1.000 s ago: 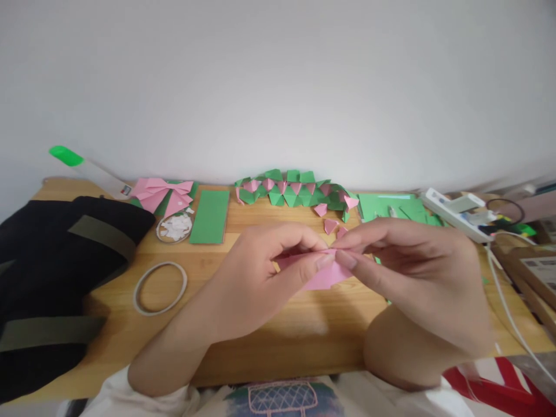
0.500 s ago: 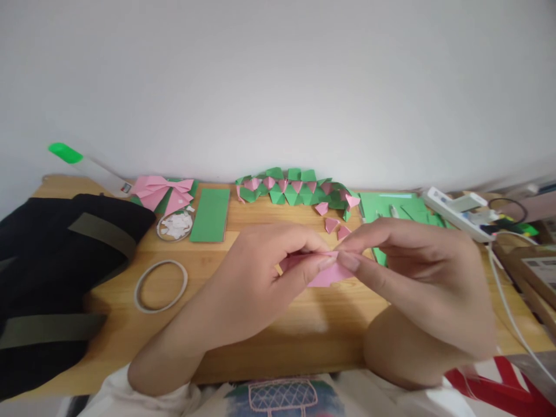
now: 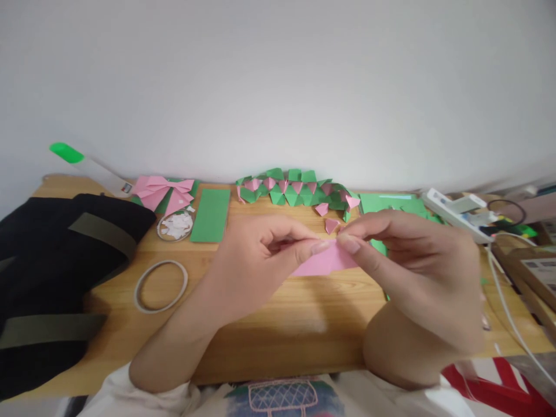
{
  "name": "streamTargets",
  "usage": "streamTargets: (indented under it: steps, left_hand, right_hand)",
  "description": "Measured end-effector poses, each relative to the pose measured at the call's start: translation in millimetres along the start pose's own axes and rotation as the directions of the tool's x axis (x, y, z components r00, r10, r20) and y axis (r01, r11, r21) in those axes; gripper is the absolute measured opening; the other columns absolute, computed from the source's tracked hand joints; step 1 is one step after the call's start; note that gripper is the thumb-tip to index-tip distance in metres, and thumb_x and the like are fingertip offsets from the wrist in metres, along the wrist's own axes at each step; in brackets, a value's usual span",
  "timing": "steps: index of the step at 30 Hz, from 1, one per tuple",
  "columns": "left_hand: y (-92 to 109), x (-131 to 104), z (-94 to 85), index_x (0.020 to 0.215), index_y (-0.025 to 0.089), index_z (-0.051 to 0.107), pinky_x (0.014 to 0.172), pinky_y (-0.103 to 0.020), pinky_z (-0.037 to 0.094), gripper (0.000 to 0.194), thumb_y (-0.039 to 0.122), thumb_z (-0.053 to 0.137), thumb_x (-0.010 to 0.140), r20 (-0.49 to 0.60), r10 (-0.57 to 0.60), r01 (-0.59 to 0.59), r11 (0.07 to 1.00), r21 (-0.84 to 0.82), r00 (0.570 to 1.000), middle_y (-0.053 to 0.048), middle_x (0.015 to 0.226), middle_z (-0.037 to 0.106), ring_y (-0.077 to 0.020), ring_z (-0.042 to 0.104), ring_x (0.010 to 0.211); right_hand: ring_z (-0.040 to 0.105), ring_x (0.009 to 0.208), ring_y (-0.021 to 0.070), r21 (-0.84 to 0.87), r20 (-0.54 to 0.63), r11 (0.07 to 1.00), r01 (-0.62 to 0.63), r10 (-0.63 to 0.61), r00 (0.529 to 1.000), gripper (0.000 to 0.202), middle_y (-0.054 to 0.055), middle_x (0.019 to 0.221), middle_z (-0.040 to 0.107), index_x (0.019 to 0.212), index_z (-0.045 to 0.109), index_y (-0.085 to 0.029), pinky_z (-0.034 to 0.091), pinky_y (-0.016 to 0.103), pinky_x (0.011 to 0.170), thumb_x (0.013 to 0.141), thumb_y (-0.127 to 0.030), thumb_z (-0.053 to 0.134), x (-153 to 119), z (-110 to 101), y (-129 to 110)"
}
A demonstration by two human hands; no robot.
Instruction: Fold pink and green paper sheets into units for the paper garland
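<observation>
Above the middle of the table, a folded piece of pink paper (image 3: 322,265) is pinched between both hands. My left hand (image 3: 256,272) grips its upper edge with thumb and forefinger. Close beside that grip, my right hand (image 3: 412,272) pinches the same edge, its other fingers curled. Part of the paper is hidden behind the fingers. Just beyond the hands lie small folded pink paper pieces (image 3: 332,225). Behind them, a chain of folded green and pink paper (image 3: 289,188) runs along the wall.
At left are a black bag (image 3: 52,278), a tape roll (image 3: 160,286), a dish of white scraps (image 3: 176,225), a pink paper bow (image 3: 167,191) and a green paper stack (image 3: 211,215). Green sheets (image 3: 391,201), a power strip (image 3: 460,214) and its white cable (image 3: 504,301) are at right.
Both hands have risen slightly with the pink paper. My left hand has shifted a little left, leaving a wider gap between the fingertips and more of the paper showing.
</observation>
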State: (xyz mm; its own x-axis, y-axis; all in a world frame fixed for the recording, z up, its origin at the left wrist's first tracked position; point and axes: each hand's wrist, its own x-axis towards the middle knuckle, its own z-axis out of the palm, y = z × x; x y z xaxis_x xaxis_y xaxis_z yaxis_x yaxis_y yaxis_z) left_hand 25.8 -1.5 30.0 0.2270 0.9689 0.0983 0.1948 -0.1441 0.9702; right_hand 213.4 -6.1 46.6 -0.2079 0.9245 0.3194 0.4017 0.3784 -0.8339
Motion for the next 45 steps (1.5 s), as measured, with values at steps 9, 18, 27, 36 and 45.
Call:
streamTargets:
  steps: [9, 18, 27, 36, 45]
  left_hand:
    - [-3, 1, -0.6, 0.063, 0.019, 0.068, 0.045, -0.022, 0.035, 0.027, 0.031, 0.063, 0.087, 0.027, 0.028, -0.03, 0.993, 0.111, 0.999, 0.001, 0.058, 0.063, -0.0104, 0.05, 0.05]
    - [-1, 5, 0.1, 0.061, 0.018, 0.066, 0.045, -0.018, 0.037, 0.021, 0.025, 0.067, 0.082, -0.003, 0.001, -0.001, 1.0, -0.006, 1.0, 0.002, 0.057, 0.062, -0.0087, 0.051, 0.052]
    - [-2, 7, 2.5, 0.053, 0.017, 0.063, 0.04, -0.017, 0.034, 0.027, 0.029, 0.077, 0.072, -0.15, -0.053, 0.046, 0.998, -0.051, 0.987, 0.002, 0.052, 0.06, -0.0076, 0.048, 0.047]
    - [-9, 11, 2.9, 0.072, 0.019, 0.066, 0.048, -0.016, 0.048, 0.01, 0.022, 0.07, 0.08, -0.254, -0.036, -0.02, 0.976, -0.217, 0.967, 0.004, 0.061, 0.069, -0.0085, 0.062, 0.053]
    - [-9, 7, 8.7, 0.082, 0.017, 0.071, 0.061, -0.021, 0.059, 0.01, 0.024, 0.076, 0.076, -0.155, -0.071, 0.025, 0.959, -0.282, 0.985, -0.001, 0.074, 0.077, -0.0157, 0.073, 0.068]
  right_hand:
    - [0.062, 0.056, 0.0126, 0.038, 0.062, 0.999, -0.014, 0.012, 0.998, 0.011, -0.002, 0.061, 0.07, 0.072, 0.07, -0.024, 0.052, 0.027, 0.056, 0.081, -0.019, 0.071, 6, 4, 1]
    - [0.059, 0.059, 0.0138, 0.12, 0.052, 0.992, -0.05, 0.044, 0.998, 0.014, -0.001, 0.062, 0.065, 0.07, 0.066, -0.023, 0.047, 0.028, 0.051, 0.083, -0.019, 0.069, 8, 10, 7]
    - [0.061, 0.056, 0.0141, 0.215, -0.021, 0.969, -0.121, 0.129, 0.991, 0.012, -0.001, 0.063, 0.069, 0.069, 0.07, -0.025, 0.05, 0.028, 0.05, 0.079, -0.027, 0.075, 9, 14, 11]
    - [0.062, 0.056, 0.0106, 0.317, -0.044, 0.944, -0.093, 0.112, 0.993, 0.007, -0.002, 0.063, 0.07, 0.076, 0.072, -0.022, 0.051, 0.022, 0.051, 0.08, -0.027, 0.075, 14, 18, 9]
    - [0.06, 0.062, 0.0131, -0.053, -0.25, 0.994, 0.099, -0.11, 0.962, 0.008, -0.001, 0.072, 0.068, 0.077, 0.068, -0.022, 0.052, 0.026, 0.056, 0.084, -0.019, 0.069, 7, 26, 13]
